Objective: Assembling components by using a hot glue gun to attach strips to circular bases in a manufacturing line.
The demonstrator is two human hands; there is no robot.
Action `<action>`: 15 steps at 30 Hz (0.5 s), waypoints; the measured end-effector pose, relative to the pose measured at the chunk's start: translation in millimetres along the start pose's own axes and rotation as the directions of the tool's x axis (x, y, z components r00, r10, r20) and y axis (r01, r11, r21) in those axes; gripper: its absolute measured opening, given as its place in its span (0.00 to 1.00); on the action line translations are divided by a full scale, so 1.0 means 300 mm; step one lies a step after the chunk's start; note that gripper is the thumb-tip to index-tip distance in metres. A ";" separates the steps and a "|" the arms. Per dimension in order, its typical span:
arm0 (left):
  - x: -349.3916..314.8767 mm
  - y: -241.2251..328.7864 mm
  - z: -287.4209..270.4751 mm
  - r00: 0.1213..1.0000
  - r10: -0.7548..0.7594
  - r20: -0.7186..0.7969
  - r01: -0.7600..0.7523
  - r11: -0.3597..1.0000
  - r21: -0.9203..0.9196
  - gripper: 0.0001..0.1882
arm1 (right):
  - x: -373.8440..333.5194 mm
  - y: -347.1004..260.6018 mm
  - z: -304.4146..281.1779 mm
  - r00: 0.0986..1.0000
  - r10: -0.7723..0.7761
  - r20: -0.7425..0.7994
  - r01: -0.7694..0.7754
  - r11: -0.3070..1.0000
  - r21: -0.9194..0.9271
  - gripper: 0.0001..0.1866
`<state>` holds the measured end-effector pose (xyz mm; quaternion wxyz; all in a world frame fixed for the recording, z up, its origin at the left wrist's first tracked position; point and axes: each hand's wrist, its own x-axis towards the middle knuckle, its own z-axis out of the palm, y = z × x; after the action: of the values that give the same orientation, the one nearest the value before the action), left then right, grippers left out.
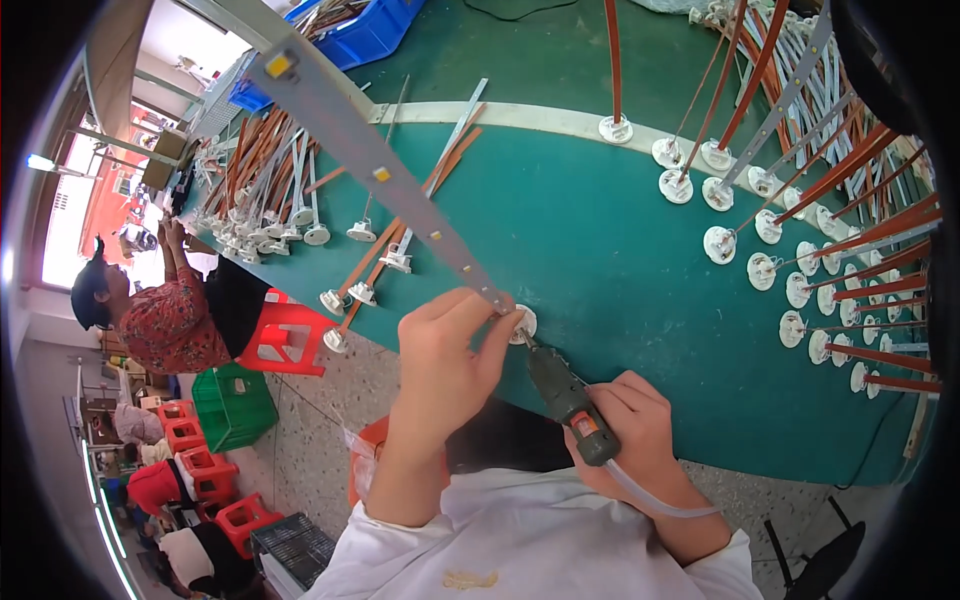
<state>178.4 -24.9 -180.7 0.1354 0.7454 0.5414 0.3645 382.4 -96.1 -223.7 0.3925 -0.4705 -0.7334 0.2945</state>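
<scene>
My left hand [448, 360] is closed in a pinch round the lower end of a long, flat LED strip [385, 180] with small yellow chips along it. The strip stands tilted up to the far left, over a round white base [523, 324] on the green table. My right hand [630, 430] grips a dark green glue gun [570, 395] with a pale glue stick [655, 495] trailing from its rear. Its nozzle is at the white base, just right of my left fingertips. The fingers partly hide the spot where strip and base meet.
Many strips on round white bases [718, 244] stand at the right. More strips lie heaped at the left [262, 215], near a blue bin [370, 35]. A person [170, 320] sits by the table's left end, near red stools [285, 340] and a green crate [235, 405].
</scene>
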 end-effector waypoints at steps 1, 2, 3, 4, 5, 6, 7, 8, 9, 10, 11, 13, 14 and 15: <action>-0.008 -0.005 0.003 1.000 -0.005 0.008 0.005 1.000 -0.001 0.03 | 0.002 -0.002 0.001 1.000 0.009 0.003 -0.009 1.000 0.002 0.13; -0.019 -0.012 0.006 1.000 -0.005 0.007 0.005 1.000 -0.011 0.02 | 0.005 -0.004 0.003 1.000 -0.003 0.002 0.003 1.000 0.000 0.13; -0.028 -0.017 0.007 1.000 -0.006 0.005 0.006 1.000 -0.019 0.02 | 0.007 -0.006 0.005 1.000 -0.015 0.002 0.015 1.000 -0.003 0.13; -0.029 -0.018 0.005 1.000 -0.009 0.014 0.009 1.000 -0.024 0.02 | 0.007 -0.004 0.006 1.000 -0.005 0.002 0.005 1.000 -0.003 0.13; -0.028 -0.016 -0.003 0.999 -0.032 0.042 0.032 0.999 0.012 0.02 | 0.006 -0.003 0.007 1.000 -0.003 0.002 0.003 1.000 -0.005 0.13; -0.027 -0.016 -0.007 0.996 -0.056 0.070 0.053 0.997 0.049 0.02 | 0.006 -0.002 0.008 1.000 -0.002 0.001 0.002 1.000 -0.007 0.14; -0.023 -0.020 -0.008 0.995 -0.063 0.074 0.059 0.997 0.051 0.02 | 0.008 -0.003 0.010 1.000 0.003 0.006 -0.003 1.000 -0.002 0.14; -0.012 -0.027 -0.008 0.996 -0.057 0.062 0.056 0.998 0.014 0.03 | 0.010 -0.004 0.011 1.000 -0.001 0.010 0.001 1.000 -0.009 0.14; -0.007 -0.033 -0.009 0.997 -0.051 0.049 0.052 0.998 -0.023 0.03 | 0.010 -0.005 0.014 1.000 -0.006 0.014 0.006 1.000 -0.016 0.15; -0.006 -0.038 -0.006 0.997 -0.055 0.052 0.056 0.998 -0.023 0.03 | 0.010 -0.003 0.016 1.000 -0.003 0.017 0.003 1.000 -0.015 0.15; -0.006 -0.045 -0.002 0.998 -0.040 0.051 0.042 0.999 -0.027 0.03 | 0.010 0.000 0.017 1.000 -0.009 0.018 0.009 1.000 -0.011 0.15; -0.006 -0.046 0.000 0.998 -0.027 0.055 0.029 0.999 -0.033 0.04 | 0.009 0.000 0.017 1.000 -0.009 0.019 0.009 1.000 -0.008 0.16; -0.006 -0.040 -0.003 0.998 -0.021 0.059 0.022 1.000 -0.008 0.04 | 0.010 -0.002 0.016 1.000 -0.008 0.018 0.008 1.000 -0.016 0.16; -0.006 -0.036 -0.004 0.998 -0.015 0.063 0.014 1.000 0.017 0.04 | 0.011 -0.004 0.015 1.000 -0.007 0.016 0.007 1.000 -0.025 0.16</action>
<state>169.6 -22.8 -187.0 0.1488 0.7537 0.5453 0.3354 377.2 -93.9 -224.0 0.3818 -0.4704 -0.7417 0.2878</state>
